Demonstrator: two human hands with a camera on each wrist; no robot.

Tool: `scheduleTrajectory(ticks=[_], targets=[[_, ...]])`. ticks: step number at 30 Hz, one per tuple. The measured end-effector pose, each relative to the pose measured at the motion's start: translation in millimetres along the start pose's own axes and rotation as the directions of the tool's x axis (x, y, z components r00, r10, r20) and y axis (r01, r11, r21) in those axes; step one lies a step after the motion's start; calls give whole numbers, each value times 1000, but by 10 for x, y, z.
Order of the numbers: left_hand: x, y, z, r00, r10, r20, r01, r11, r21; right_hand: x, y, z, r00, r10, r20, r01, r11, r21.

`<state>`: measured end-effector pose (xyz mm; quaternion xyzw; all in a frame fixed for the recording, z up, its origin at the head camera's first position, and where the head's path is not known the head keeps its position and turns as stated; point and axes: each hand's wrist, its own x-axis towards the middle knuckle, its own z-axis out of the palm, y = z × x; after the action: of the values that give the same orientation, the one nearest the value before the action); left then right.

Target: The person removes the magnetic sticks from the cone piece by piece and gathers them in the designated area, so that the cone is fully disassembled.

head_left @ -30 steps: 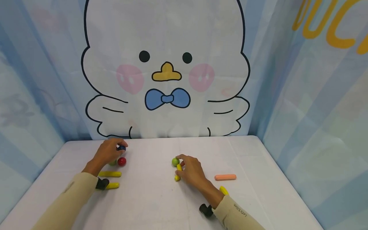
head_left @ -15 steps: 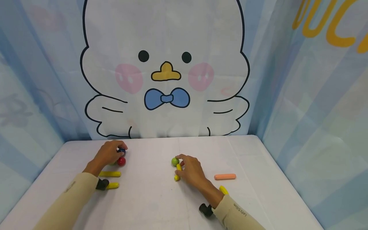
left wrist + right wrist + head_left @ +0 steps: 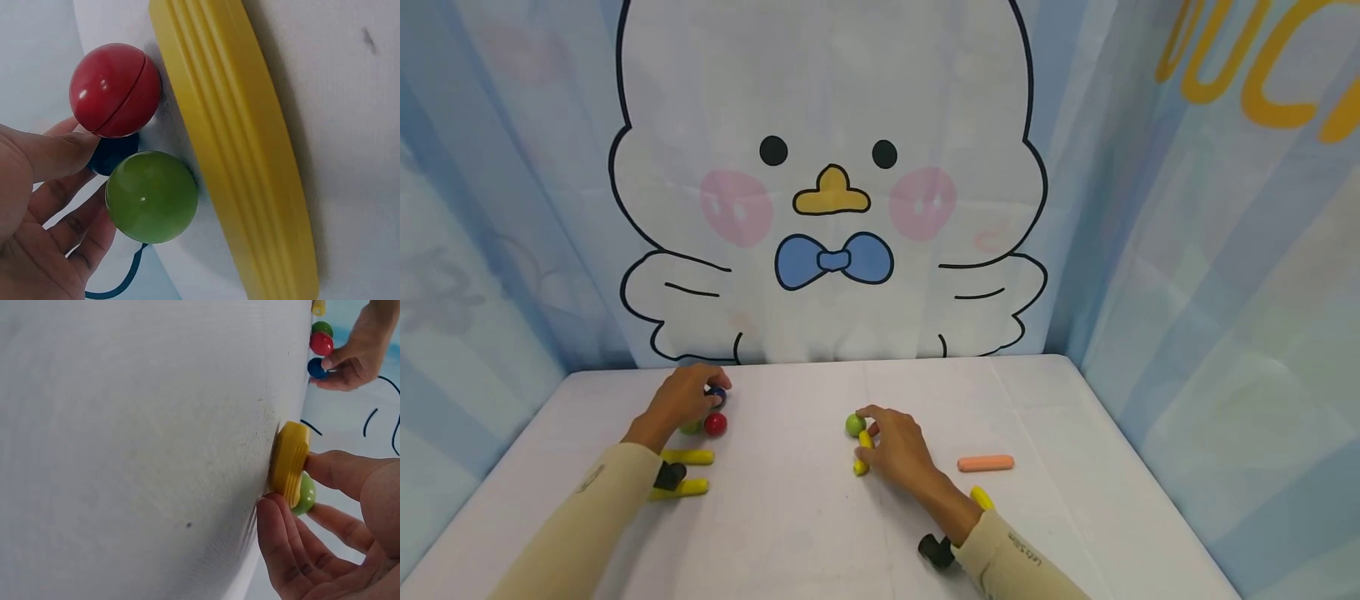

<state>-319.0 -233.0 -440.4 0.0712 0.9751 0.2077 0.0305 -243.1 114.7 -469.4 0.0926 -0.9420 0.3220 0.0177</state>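
At the back left of the table, my left hand [image 3: 679,402] pinches a blue ball [image 3: 114,156] between thumb and fingers. A red ball [image 3: 716,424] sits just in front of it, beside a green ball [image 3: 152,197] partly hidden by the hand in the head view. Near the table's middle, my right hand [image 3: 898,446] holds a short yellow ribbed stick [image 3: 289,464] with the thumb on one side and curved fingers on the other. Its index finger reaches to a second green ball [image 3: 855,425], right behind the stick.
Two yellow sticks, one farther [image 3: 694,457] and one nearer [image 3: 694,487], lie by the left forearm. An orange stick [image 3: 986,463] lies right of the right hand, and another yellow stick [image 3: 982,497] shows beside that wrist. A cartoon-printed curtain [image 3: 835,317] stands behind the white table.
My left hand has brought the blue ball slightly nearer, down toward the red ball. The right hand, its stick and the green ball stay in place.
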Motion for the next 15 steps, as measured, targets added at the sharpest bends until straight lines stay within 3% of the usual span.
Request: scheduleTrajectory(ticks=[15], targets=[[32, 34, -23, 1000, -7, 1, 7, 1000, -8, -4, -3, -17, 1000, -9, -4, 9, 1000, 3]])
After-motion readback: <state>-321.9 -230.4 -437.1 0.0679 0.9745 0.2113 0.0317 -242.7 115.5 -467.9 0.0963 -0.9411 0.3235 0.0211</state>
